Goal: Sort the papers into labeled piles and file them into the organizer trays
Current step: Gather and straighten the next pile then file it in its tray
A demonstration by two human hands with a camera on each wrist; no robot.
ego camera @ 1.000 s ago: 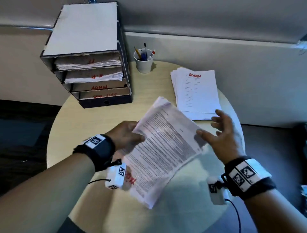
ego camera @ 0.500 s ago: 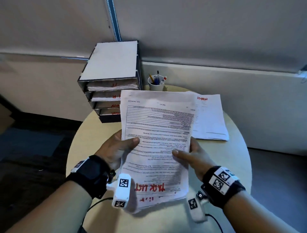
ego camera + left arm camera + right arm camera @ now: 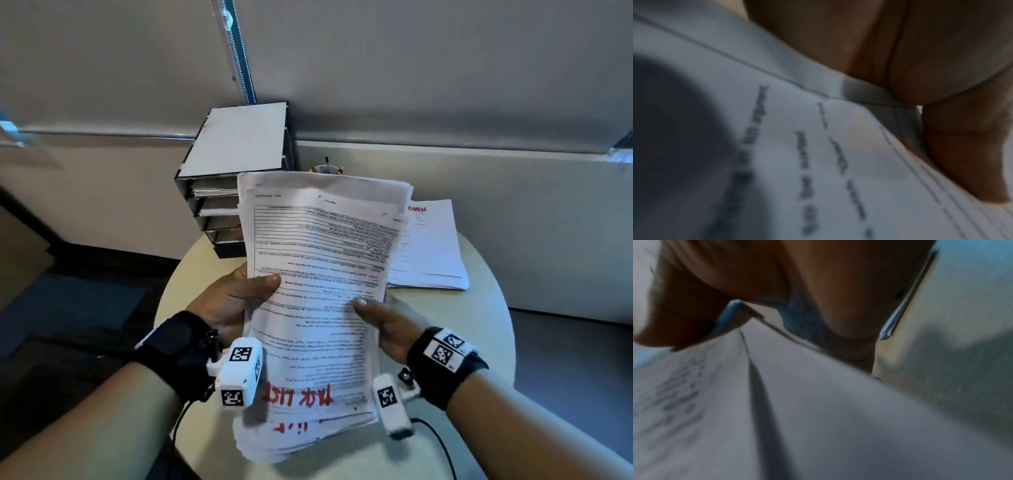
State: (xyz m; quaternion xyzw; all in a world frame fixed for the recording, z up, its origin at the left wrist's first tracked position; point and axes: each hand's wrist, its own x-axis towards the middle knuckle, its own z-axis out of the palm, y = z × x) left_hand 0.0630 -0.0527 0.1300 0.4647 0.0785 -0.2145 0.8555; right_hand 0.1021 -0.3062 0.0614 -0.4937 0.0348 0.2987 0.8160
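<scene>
Both hands grasp the paper stack above the table, left hand and right hand pinching opposite edges, organizer just beyond them.

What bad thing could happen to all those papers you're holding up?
The held stack looks fanned and uneven at its edges, so sheets might slip out, since the left hand and right hand each have a grip on one side edge only.

It also hides the pen cup and part of the organizer, so pushing it forward could knock the cup over.
</scene>
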